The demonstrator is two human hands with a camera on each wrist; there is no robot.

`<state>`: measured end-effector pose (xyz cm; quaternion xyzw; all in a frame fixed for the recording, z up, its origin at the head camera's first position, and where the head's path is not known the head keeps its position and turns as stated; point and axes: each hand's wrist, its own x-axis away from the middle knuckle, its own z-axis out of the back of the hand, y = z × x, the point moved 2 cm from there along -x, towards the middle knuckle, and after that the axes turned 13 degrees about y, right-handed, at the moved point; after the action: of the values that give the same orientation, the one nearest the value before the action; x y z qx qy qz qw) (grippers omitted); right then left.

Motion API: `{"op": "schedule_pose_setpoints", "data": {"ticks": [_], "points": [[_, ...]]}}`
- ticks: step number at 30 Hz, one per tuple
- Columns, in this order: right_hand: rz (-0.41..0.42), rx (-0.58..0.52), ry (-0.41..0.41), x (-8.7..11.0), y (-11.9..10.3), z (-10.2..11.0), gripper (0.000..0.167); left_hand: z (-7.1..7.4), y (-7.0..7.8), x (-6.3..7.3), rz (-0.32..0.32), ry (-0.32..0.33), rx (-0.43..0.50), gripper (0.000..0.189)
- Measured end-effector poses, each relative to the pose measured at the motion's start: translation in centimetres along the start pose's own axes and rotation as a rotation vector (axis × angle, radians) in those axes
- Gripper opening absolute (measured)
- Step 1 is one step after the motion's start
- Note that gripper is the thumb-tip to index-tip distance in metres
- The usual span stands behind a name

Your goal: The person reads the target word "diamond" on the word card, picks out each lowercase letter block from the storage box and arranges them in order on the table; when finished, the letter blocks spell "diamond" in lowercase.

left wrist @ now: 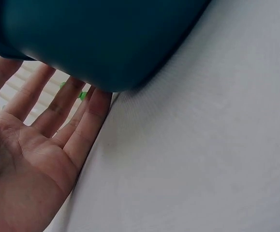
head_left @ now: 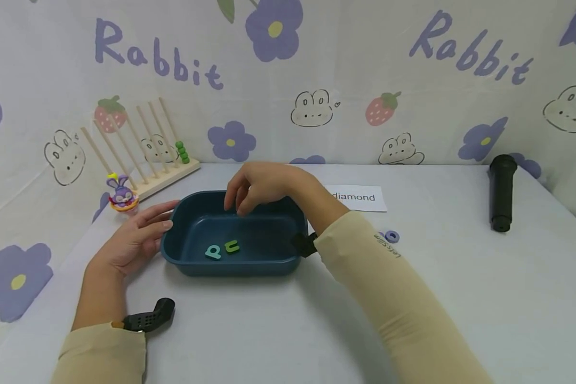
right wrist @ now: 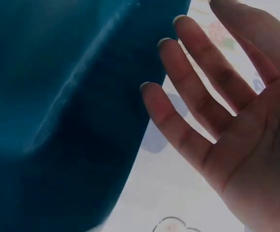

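Note:
A dark teal plastic bin (head_left: 240,269) stands on the white table. Inside lie a light turquoise letter (head_left: 213,252) and a green letter (head_left: 232,246) shaped like a u. My left hand (head_left: 141,234) rests against the bin's left end, its fingers extended along the outer wall; the left wrist view shows the palm (left wrist: 33,164) beside the bin. Over the bin's far side hovers my right hand (head_left: 261,184), fingers loosely bent downward. In the right wrist view nothing is between its fingers (right wrist: 178,123).
A paper card (head_left: 365,198) reading "diamond" lies behind my right forearm, near a purple ring-shaped piece (head_left: 392,236). At back left are a wooden peg rack (head_left: 173,178) with green beads and a rabbit figure (head_left: 122,197). A black cylinder (head_left: 502,194) is at far right.

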<state>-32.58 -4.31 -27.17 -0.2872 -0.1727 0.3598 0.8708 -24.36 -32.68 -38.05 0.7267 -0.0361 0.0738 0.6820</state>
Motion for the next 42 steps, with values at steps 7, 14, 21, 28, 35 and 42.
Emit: {"op": "schedule_pose_setpoints", "data": {"ticks": [7,14,21,28,35,42], "points": [[-0.021,-0.021,-0.041,-1.2,-0.1,-0.6,0.024,0.3,-0.2,0.0,-0.003,0.000,-0.004,0.049],[-0.026,-0.022,-0.068,-2.4,0.5,-1.2,0.026,0.2,-0.4,0.1,-0.003,0.002,-0.016,0.050],[-0.039,-0.018,-0.121,-3.1,1.1,-2.3,0.028,0.1,-0.2,0.0,-0.007,0.009,-0.025,0.052],[-0.088,0.025,-0.193,-3.6,1.7,-3.7,0.028,-0.2,0.1,0.0,-0.004,0.003,-0.028,0.052],[-0.127,0.049,-0.247,-3.5,2.1,-4.4,0.031,-0.6,0.4,-0.1,-0.018,-0.014,-0.032,0.051],[-0.076,0.125,-0.315,-3.6,1.5,-5.3,0.032,-0.4,0.2,0.2,0.002,0.005,-0.030,0.053]]}}
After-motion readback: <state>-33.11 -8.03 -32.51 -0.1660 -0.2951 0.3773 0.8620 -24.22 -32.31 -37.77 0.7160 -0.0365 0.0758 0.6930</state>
